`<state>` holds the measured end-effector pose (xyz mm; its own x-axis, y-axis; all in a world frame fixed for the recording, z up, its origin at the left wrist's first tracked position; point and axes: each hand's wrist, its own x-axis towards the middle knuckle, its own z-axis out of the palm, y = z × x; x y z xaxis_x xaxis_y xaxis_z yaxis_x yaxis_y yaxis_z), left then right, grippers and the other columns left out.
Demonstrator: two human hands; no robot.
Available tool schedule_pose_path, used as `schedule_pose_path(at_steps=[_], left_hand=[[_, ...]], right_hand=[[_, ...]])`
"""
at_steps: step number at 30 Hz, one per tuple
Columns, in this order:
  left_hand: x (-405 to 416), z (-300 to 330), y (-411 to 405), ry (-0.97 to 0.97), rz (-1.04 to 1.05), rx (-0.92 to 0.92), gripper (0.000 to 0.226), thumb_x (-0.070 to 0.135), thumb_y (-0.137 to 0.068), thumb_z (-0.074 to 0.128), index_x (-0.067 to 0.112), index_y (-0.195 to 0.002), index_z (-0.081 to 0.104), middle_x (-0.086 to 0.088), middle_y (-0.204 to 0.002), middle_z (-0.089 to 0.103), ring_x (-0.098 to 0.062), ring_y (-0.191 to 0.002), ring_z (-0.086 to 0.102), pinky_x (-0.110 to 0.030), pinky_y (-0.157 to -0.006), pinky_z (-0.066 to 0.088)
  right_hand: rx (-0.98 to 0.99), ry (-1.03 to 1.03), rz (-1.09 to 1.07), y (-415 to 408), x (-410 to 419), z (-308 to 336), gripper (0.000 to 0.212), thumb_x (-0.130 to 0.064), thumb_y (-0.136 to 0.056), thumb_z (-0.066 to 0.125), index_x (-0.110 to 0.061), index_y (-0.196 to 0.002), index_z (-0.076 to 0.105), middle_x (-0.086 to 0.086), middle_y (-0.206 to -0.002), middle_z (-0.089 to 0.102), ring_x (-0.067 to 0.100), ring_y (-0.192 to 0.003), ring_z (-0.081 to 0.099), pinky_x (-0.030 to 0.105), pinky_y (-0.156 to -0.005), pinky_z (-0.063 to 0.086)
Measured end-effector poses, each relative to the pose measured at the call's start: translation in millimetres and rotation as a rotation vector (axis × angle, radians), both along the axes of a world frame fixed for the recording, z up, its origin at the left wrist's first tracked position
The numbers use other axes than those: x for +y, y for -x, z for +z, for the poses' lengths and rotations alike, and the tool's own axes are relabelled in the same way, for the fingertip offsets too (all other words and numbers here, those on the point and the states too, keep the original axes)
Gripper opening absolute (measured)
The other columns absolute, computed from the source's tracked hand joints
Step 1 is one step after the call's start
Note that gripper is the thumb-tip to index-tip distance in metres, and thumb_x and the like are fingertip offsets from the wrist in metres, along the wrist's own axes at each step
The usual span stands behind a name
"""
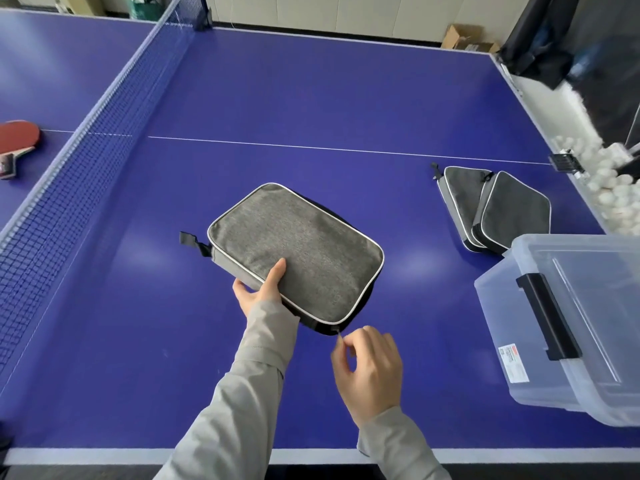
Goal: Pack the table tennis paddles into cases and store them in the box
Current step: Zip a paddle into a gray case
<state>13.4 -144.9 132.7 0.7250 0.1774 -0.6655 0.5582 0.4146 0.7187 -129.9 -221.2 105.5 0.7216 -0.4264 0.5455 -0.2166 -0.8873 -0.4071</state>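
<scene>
Right hand point(369, 370) is pinched on the zip point(338, 336); case point(296, 252) is gripped by left hand point(258, 287); box point(568, 327) unfilled, one paddle point(15, 140) left.

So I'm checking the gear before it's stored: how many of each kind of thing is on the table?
Grey cases: 3, one held by the left hand, two more overlapping near the box.
Red paddle: 1, beyond the net.
Clear plastic box: 1, lid on.
Total: 5.
</scene>
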Motion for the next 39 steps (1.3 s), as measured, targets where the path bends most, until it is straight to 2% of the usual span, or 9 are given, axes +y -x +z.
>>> schedule_pose_path(at_steps=[5,11,13,17,20,25,31,36,39], left_hand=[[13,10,3,0.032,-0.036,0.001,0.057,0.022,-0.070,0.081,0.021,-0.119,0.051,-0.004,-0.099,0.065,-0.019,-0.075,0.065,-0.025,-0.056,0.050],[24,19,5,0.068,-0.163,-0.031,0.051,0.017,-0.074,0.077,0.017,-0.120,0.054,-0.003,-0.093,0.066,-0.019,-0.072,0.066,-0.023,-0.046,0.052],[29,20,4,0.085,-0.204,-0.049,0.046,0.013,-0.076,0.075,0.016,-0.118,0.055,-0.004,-0.091,0.066,-0.019,-0.071,0.065,-0.022,-0.044,0.051],[38,18,2,0.098,-0.285,-0.087,0.039,0.010,-0.077,0.073,0.017,-0.112,0.057,-0.006,-0.095,0.067,-0.020,-0.072,0.066,-0.024,-0.047,0.053],[44,18,-2,0.129,-0.348,-0.107,0.034,0.008,-0.078,0.072,0.019,-0.107,0.058,-0.005,-0.090,0.068,-0.020,-0.068,0.068,-0.028,-0.052,0.056],[52,20,-12,0.141,-0.474,-0.182,0.053,0.013,-0.058,0.074,0.019,-0.109,0.059,-0.007,-0.092,0.068,-0.017,-0.063,0.071,-0.028,-0.051,0.055],[57,21,-20,0.122,-0.639,-0.252,0.072,0.024,-0.040,0.082,0.019,-0.108,0.059,-0.007,-0.097,0.069,-0.019,-0.074,0.072,-0.029,-0.056,0.056],[60,23,-22,0.080,-0.803,-0.303,0.092,0.037,-0.022,0.095,0.024,-0.106,0.061,-0.002,-0.092,0.073,-0.021,-0.080,0.072,-0.031,-0.061,0.057],[65,24,-23,0.047,-0.910,-0.346,0.094,0.035,-0.022,0.096,0.021,-0.108,0.060,-0.002,-0.089,0.074,-0.021,-0.080,0.071,-0.030,-0.062,0.056]], right_hand=[[0.020,-0.045,-0.073,2,-28,7,0.024,-0.021,-0.081,0.052,-0.010,-0.060,0.049,0.000,-0.056,0.046,0.022,-0.049,0.040,0.024,-0.053,0.029],[0.004,-0.259,-0.170,-7,-63,6,0.026,-0.028,-0.082,0.048,-0.010,-0.064,0.048,0.001,-0.059,0.048,0.019,-0.052,0.041,0.023,-0.050,0.029],[-0.018,-0.296,-0.168,-9,-74,8,0.025,-0.027,-0.082,0.050,-0.009,-0.065,0.050,-0.001,-0.060,0.047,0.013,-0.056,0.037,0.021,-0.052,0.029],[-0.028,-0.382,-0.103,-14,-87,11,0.014,-0.015,-0.080,0.063,-0.006,-0.069,0.058,0.001,-0.062,0.053,0.017,-0.063,0.046,0.013,-0.055,0.034],[-0.018,-0.594,-0.061,-17,-92,18,0.011,-0.009,-0.083,0.067,-0.008,-0.073,0.062,-0.004,-0.058,0.059,0.013,-0.056,0.054,0.011,-0.055,0.041],[0.076,-0.936,0.033,-27,-95,35,0.012,0.003,-0.083,0.061,-0.006,-0.076,0.062,-0.002,-0.059,0.064,0.011,-0.048,0.060,0.020,-0.053,0.048],[0.155,-0.992,0.072,-45,-101,49,0.010,0.009,-0.081,0.058,0.000,-0.078,0.061,0.007,-0.060,0.061,0.009,-0.046,0.056,0.019,-0.051,0.047],[0.113,-1.049,0.050,-63,-107,60,0.018,0.012,-0.082,0.053,-0.004,-0.076,0.059,0.008,-0.063,0.061,0.007,-0.044,0.056,0.016,-0.048,0.046],[0.051,-1.077,0.009,-72,-116,68,0.022,0.012,-0.081,0.052,-0.008,-0.074,0.058,0.008,-0.063,0.059,0.008,-0.043,0.055,0.016,-0.047,0.045]])
